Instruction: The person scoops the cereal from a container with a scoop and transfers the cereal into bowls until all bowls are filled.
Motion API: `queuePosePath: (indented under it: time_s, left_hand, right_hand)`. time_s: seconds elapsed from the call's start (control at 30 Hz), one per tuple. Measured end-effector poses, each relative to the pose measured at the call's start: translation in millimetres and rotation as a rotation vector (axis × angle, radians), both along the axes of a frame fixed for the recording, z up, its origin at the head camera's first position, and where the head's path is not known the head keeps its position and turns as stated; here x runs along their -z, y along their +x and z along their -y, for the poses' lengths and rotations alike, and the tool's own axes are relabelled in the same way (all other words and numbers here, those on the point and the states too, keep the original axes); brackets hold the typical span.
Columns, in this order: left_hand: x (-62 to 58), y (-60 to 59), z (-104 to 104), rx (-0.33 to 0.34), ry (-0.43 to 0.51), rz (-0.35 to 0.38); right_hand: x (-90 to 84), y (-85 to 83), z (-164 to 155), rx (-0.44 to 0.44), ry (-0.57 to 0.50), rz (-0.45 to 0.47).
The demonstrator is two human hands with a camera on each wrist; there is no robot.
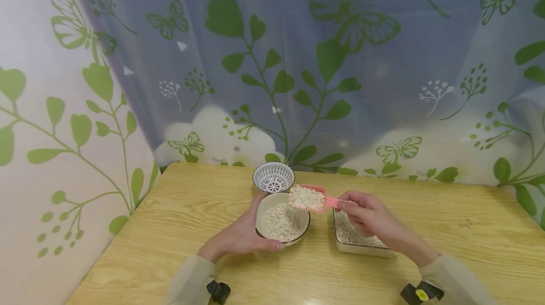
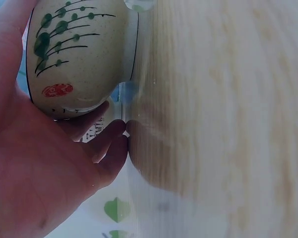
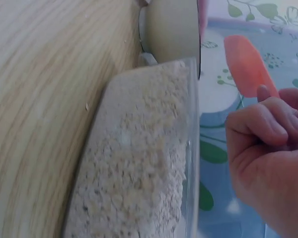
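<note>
My left hand [image 1: 238, 236] grips the side of a cream bowl [image 1: 265, 208] with a dark rim, thumb on the near side. Oats [image 1: 282, 223] are heaped inside it. Green painted sprigs and a red mark show on the outside of the bowl [image 2: 97, 54] in the left wrist view. My right hand [image 1: 372, 215] pinches the handle of a pink scoop [image 1: 329, 202]. Heaped with oats, the scoop is held level over the bowl's far right edge. Below the right hand stands a rectangular container [image 1: 362, 249] of oats, partly hidden by that hand.
Behind the cream bowl, close to it, sits a smaller patterned bowl [image 1: 274, 177] near the table's back edge. The wooden table [image 1: 451, 229] meets a curtain [image 1: 294, 59] printed with leaves and butterflies at the back and left.
</note>
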State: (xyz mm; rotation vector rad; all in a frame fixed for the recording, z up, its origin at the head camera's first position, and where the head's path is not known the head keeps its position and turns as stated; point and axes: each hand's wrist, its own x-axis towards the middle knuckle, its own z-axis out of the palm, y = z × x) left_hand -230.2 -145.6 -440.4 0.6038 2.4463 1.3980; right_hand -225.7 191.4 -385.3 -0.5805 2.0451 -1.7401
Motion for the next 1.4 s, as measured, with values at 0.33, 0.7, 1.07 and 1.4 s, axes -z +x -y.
queuePosePath:
  time_s: [0.33,0.7,1.07,1.4]
  left_hand:
    - [-0.6,0.4,0,-0.002,0.001,0.018]
    - [-0.1,0.9,0,-0.015,0.006,0.045]
    - [1.3,0.0,1,0.003,0.038,0.028]
    - [-2.1,2.2,0,0.013,0.050,0.039]
  right_hand:
    - [7.5,9.6,32,0.115,0.335,-0.420]
    - [20.9,17.5,51,0.164,0.529,-1.206]
    - [20.3,17.3,53,0.232,0.643,-1.489]
    - [20.6,14.2,53,0.257,0.681,-1.665]
